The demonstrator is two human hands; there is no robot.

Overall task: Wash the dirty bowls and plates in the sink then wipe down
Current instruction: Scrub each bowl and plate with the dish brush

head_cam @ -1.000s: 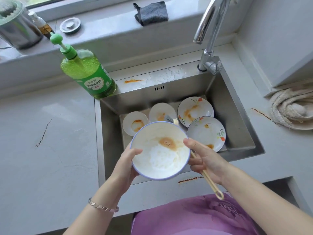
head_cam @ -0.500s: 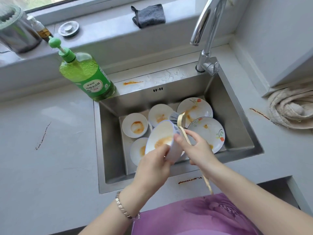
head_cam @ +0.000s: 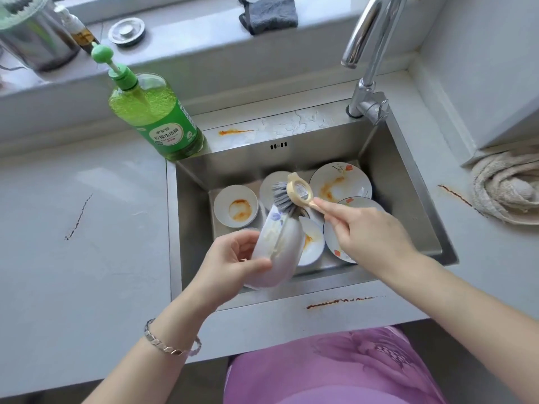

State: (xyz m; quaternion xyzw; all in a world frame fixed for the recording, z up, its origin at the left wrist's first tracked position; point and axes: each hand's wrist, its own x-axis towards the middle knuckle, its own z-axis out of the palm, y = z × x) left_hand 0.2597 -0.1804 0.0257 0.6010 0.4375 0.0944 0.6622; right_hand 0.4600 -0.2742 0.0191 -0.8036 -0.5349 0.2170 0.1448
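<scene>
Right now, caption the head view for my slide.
Left hand holds a bowl over the sink; right hand scrubs its outside with a brush.

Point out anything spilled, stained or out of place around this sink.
Four orange-brown streaks smear the counter around the sink: a back streak, a front streak, a right streak and a darker left streak. They look like spilled sauce, like the stains on the small bowl.
</scene>
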